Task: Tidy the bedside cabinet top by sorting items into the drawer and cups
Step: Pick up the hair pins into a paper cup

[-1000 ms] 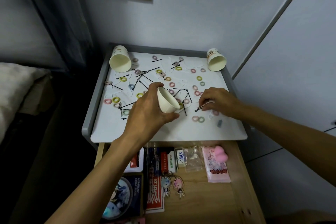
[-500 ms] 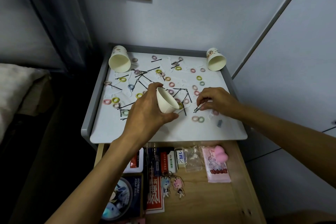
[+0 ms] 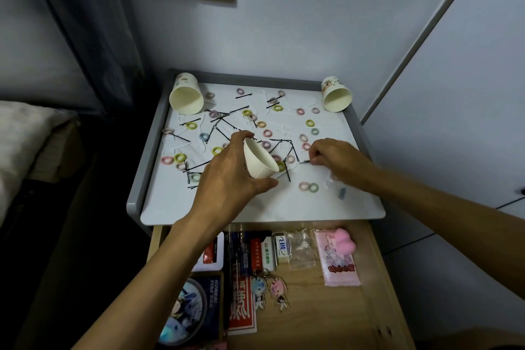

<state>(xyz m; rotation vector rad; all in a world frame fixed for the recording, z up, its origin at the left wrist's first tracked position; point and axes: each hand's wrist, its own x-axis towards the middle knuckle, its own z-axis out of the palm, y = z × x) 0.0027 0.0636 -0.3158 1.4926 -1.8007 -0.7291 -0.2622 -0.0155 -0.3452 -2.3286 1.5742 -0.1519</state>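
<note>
Sorting step, I guess: left hand (image 3: 227, 182) gripped a cup (image 3: 260, 162), right hand (image 3: 336, 156) pinched a pin (image 3: 305, 162); probably needed dropping in next.

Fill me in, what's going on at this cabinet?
A person is sorting clutter on the bedside cabinet top. The left hand grips a small paper cup, held tilted above the top. To the cup's right, the right hand pinches a bobby pin in its fingers. Loose hair ties and more pins are scattered over the top. Two larger paper cups lie on their sides at the back corners, and the drawer below is open.
</note>
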